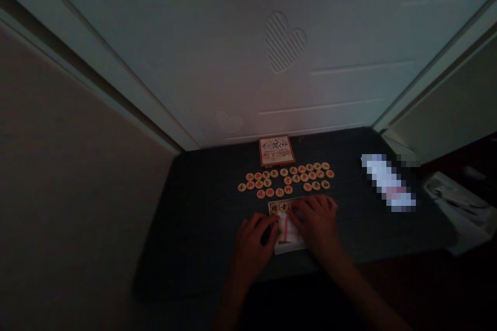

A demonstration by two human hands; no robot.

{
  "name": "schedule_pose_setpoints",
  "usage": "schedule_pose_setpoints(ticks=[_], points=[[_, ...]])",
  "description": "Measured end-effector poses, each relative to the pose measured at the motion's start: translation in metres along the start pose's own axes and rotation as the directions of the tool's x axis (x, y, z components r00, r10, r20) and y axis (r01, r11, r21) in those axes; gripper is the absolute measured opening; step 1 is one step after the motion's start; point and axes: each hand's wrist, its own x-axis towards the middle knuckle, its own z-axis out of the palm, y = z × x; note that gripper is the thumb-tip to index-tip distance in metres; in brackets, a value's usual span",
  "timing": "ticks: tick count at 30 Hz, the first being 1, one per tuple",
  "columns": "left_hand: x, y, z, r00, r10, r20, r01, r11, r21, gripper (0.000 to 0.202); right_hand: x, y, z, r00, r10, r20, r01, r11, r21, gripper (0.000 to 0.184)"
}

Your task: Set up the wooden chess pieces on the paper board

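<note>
At the near side of the dark bench (202, 227), the left hand (252, 251) and right hand (316, 225) lie on a paper game board (289, 242), fingers (301, 207) curled; any hold is hidden. A slipping wrist could scatter the round game pieces (288, 180) just beyond.

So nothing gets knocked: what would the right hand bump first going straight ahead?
Probably the round game pieces just beyond the paper under the right hand; depth is hard to judge.
</note>
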Motion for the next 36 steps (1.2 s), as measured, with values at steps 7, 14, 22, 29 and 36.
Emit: schedule_pose_setpoints(ticks=[7,14,22,29,36], points=[[0.001,0.0,-0.001,1.0,-0.008,0.017,0.009,1.0,-0.008,0.021,-0.004,0.006,0.002,1.0,-0.017,-0.009,0.017,1.0,0.015,0.006],[0.0,0.001,-0.001,1.0,-0.009,-0.001,0.009,1.0,0.0,0.021,-0.006,0.008,0.001,1.0,-0.009,0.0,0.009,1.0,0.024,0.005],[0.002,0.002,-0.003,1.0,-0.007,-0.01,0.007,1.0,-0.003,0.021,-0.017,0.023,-0.007,0.999,-0.002,-0.032,0.005,0.995,0.104,0.009],[0.002,0.0,-0.001,1.0,-0.014,0.0,0.014,1.0,-0.011,0.022,-0.017,0.02,-0.012,0.999,-0.028,-0.019,0.03,0.994,0.106,0.007],[0.0,0.001,-0.001,0.999,-0.029,-0.017,0.029,0.999,-0.031,0.021,-0.015,-0.01,-0.009,0.981,-0.141,0.132,0.126,0.986,0.113,0.011]])
